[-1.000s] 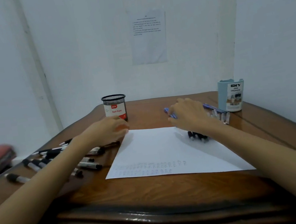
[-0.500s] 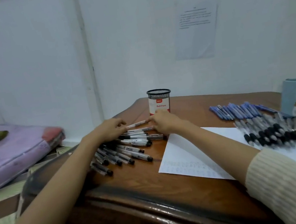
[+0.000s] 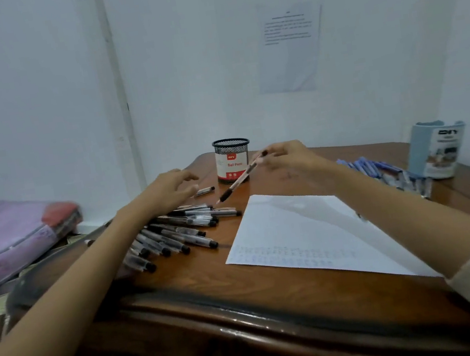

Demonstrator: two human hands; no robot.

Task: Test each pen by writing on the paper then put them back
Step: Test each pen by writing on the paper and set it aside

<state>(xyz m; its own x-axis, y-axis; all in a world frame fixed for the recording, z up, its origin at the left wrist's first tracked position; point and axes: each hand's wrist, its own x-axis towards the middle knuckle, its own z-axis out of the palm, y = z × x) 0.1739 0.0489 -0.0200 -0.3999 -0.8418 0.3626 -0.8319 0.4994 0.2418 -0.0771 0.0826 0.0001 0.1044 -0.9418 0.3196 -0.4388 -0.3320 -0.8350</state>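
My right hand [image 3: 287, 159] pinches the top end of a black pen [image 3: 238, 181] and holds it tilted in the air in front of the black mesh pen cup [image 3: 233, 159]. Its tip points down-left, above the table and just left of the white paper [image 3: 311, 227], which has rows of small writing near its front edge. My left hand [image 3: 168, 189] hovers with loosely spread fingers over the back of a pile of black pens [image 3: 180, 231]. A pen cap [image 3: 204, 191] lies just right of its fingertips.
A row of blue pens [image 3: 379, 171] lies at the right, beside a light blue desk organiser [image 3: 437, 152]. The wooden table [image 3: 244, 292] has a raised rounded front edge. A purple mattress [image 3: 1, 237] lies to the left, below table level. White walls stand close behind.
My right hand has lifted one black pen off the pile and carried it up and right. My left hand has let go and spread its fingers. The view has swung slightly right.
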